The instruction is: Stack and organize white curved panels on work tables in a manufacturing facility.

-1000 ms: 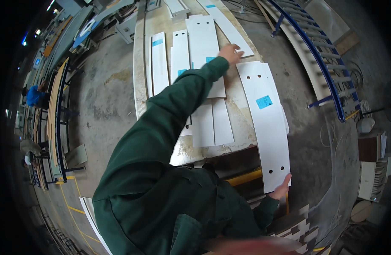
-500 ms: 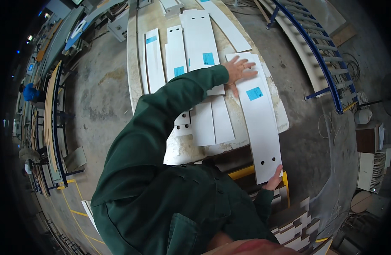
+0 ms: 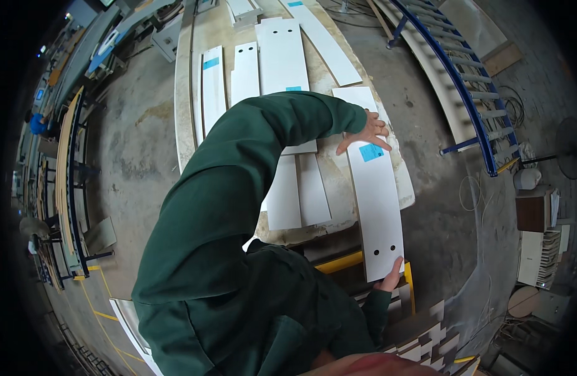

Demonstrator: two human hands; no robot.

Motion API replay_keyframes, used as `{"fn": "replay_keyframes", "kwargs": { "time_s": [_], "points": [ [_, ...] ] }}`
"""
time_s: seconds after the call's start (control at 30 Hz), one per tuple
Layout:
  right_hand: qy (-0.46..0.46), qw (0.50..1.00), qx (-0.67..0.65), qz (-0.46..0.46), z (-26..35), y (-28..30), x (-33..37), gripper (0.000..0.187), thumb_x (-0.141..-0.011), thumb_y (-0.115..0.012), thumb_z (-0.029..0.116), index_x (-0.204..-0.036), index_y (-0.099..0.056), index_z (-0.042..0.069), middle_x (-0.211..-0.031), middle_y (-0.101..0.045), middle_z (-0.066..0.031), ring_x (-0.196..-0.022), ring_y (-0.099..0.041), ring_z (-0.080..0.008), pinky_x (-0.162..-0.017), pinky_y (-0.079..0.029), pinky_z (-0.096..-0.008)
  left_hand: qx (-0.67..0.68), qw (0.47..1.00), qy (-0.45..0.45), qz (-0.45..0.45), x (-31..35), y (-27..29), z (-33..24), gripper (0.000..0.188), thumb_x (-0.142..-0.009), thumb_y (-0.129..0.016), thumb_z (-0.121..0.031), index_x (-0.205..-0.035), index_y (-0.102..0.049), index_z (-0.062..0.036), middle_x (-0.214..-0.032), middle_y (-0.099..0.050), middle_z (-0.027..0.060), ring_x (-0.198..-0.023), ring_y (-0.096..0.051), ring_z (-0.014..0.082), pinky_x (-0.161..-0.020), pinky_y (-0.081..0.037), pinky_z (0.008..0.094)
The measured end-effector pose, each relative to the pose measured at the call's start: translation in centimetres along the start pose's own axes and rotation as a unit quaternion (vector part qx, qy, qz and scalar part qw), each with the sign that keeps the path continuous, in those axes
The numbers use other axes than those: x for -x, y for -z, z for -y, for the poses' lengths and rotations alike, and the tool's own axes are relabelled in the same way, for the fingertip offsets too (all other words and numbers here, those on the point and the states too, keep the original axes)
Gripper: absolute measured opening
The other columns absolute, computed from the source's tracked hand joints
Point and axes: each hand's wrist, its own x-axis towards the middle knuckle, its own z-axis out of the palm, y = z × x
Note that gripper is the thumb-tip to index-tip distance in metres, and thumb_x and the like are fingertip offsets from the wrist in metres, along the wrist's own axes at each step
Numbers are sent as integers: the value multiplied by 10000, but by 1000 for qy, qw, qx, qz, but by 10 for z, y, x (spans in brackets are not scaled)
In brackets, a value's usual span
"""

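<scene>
My left hand [image 3: 367, 133] lies spread, fingers apart, on the far part of a long white panel [image 3: 376, 203], while my right hand [image 3: 390, 277] is clamped on its near right corner, thumb on top. The panel rests along the right side of a worn worktable [image 3: 340, 188], its near end jutting past the table's near edge above a yellow bar [image 3: 338, 262].

To the left lie more white boards [image 3: 283, 62], partly hidden by my green sleeve [image 3: 207, 213], which cuts across them. A slanting board [image 3: 325, 45] sits just beyond the panel's far end. On the floor at near right, a stack of pale pieces [image 3: 429, 344] crowds in close; farther right runs a blue-framed roller conveyor [image 3: 473, 81], well apart from the table. A person in blue [image 3: 36, 123] is at far left.

The panel's long axis runs near to far, the far end leaning slightly left, the near end, with two dark holes, pointing back toward my right side. A blue label [image 3: 371, 151] shows just beside my left fingers.
</scene>
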Motion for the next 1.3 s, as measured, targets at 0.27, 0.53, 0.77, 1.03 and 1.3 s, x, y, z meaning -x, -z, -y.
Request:
{"fn": "replay_keyframes", "kwargs": {
  "time_s": [0.27,0.53,0.77,1.03,1.3],
  "points": [
    [2,1000,-14,4,-6,-29,-10,582,-776,-468,443,-1156,-370,13,-1079,-482,-128,-925,-508,-255,-768,-422,-354,-52,999,8,8,18,3,18,1296,-256,-743,-527,-1292,-7,-269,-1228,-265,126,-1147,-251,304,-905,-166,448],
    [50,999,-16,12,-18,-83,-25,548,-749,-558,369,-1110,-408,-15,-1057,-488,-141,-899,-511,-222,-757,-434,-321,-128,986,76,71,37,-38,72,1232,-333,-746,-493,-1289,-4,-261,-1300,-224,86,-1204,-206,283,-962,-100,487],
    [287,825,410,-261,15,-107,-15,608,-772,-527,360,-1148,-328,-74,-1073,-420,-159,-954,-425,-262,-804,-362,-342,-3,921,372,-113,104,-11,-4,658,-595,-666,-330,-1173,-381,-197,-1303,-206,92,-1191,-198,281,-907,-215,510],
    [555,691,397,239,35,-328,5,591,-705,-600,282,-1145,-353,-25,-1094,-411,-220,-1033,-393,-319,-873,-310,-371,137,597,573,-545,238,-14,-157,277,-674,-624,-132,-922,-541,-42,-1052,-459,155,-962,-448,300,-799,-375,339],
    [368,612,697,66,-4,-475,2,978,-575,-583,541,-1259,-136,5,-1241,-198,-278,-1106,-270,-400,-912,-215,-461,57,509,713,-480,339,-29,-278,240,-717,-588,-77,-948,-538,-34,-1127,-417,91,-934,-486,210,-775,-380,297]
  ]
}}
